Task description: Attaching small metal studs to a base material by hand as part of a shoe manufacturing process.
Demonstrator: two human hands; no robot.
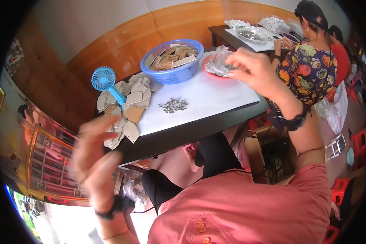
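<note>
My left hand, smeared by motion, is raised off the table's near left corner. Its thumb and fingers look apart, with nothing visible between them. Beside it lies a heap of flat beige pieces, some with small holes. My right hand hovers over the table's right end, fingers bent and a gap between thumb and forefinger; I make out nothing in it. Just behind its fingertips, a clear plastic bag sits in a red dish. Small shiny metal parts form a loose pile mid-table.
A blue basket full of flat beige pieces stands at the back of the white-topped table. A small blue fan rises from the left heap. At right, a person in a flowered top works at another table.
</note>
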